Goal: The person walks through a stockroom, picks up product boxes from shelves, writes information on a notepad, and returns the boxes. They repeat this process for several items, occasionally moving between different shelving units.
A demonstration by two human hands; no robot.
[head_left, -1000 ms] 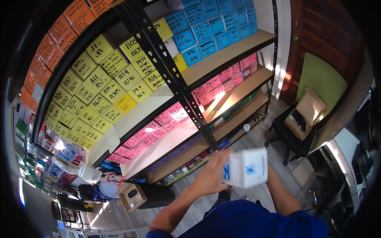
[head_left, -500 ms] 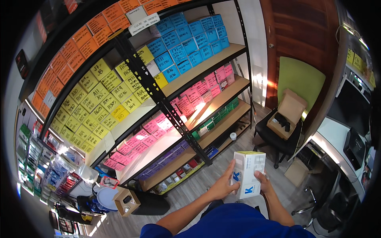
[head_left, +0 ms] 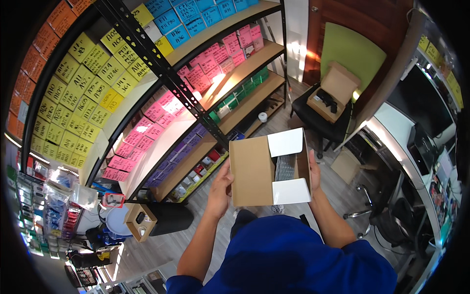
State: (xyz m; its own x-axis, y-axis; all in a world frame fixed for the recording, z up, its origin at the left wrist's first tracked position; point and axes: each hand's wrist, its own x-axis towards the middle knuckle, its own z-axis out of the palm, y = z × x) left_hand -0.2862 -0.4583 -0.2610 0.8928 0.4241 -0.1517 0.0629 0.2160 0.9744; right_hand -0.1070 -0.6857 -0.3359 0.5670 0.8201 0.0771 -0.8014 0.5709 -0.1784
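The person holds an open white carton point(head_left: 249, 171) in midair, in front of a blue shirt point(head_left: 274, 250) and above a grey wood-plank floor point(head_left: 164, 247). The left grip point(head_left: 221, 188) grasps its left edge, and the right grip point(head_left: 315, 174) grasps its right side, partly hidden behind the wall. The broad flap lies spread toward the left with its brown inner face up, the two white side flaps point(head_left: 288, 191) stand out at near and far ends, and something grey like bubble wrap point(head_left: 285, 167) shows inside. Ahead and to the left, a black slotted-steel shelving unit point(head_left: 149, 66) carries rows of small boxes with yellow, orange, blue, pink, purple and green fronts, sunlight falling across the pink ones. A white roll point(head_left: 263, 117) sits near the lowest shelf. Beyond, by a brown wooden door point(head_left: 362, 12), an office chair point(head_left: 352, 46) with a green backrest bears an open cardboard box point(head_left: 341, 81) containing a dark object. Along the right runs a white worktop point(head_left: 399, 123) with a dark monitor point(head_left: 423, 95); a piece of cardboard point(head_left: 345, 164) lies below it. To the left, a smaller cardboard tray point(head_left: 129, 215) stands beside a black bin point(head_left: 175, 221).
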